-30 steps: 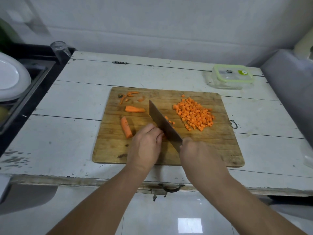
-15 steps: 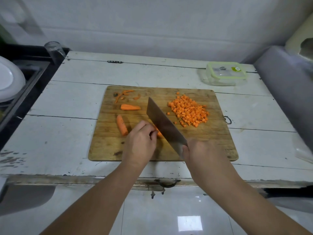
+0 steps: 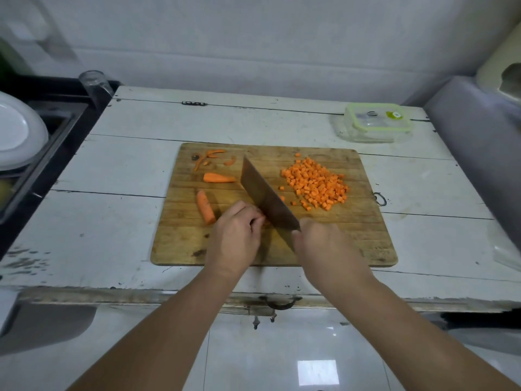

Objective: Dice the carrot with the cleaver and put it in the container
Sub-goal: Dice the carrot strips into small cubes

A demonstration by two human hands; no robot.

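You are still dicing: your left hand point(image 3: 235, 235) is pinching a carrot strip point(image 3: 265, 220) on the cutting board point(image 3: 366, 235), your right hand point(image 3: 324, 244) gripping the cleaver point(image 3: 265, 196) beside it. Diced heap point(image 3: 315, 183) waiting; closed container point(image 3: 376, 122) needs opening next.

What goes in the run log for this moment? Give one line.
step: dicing | right hand: holds cleaver | left hand: steadies carrot piece at blade | diced carrot: piled on board | container: lidded, unfilled

Cleaver point(image 3: 265, 194) angled among orange dice point(image 3: 315, 183), two carrot chunks point(image 3: 205, 207); lidded container point(image 3: 376, 122) beyond.
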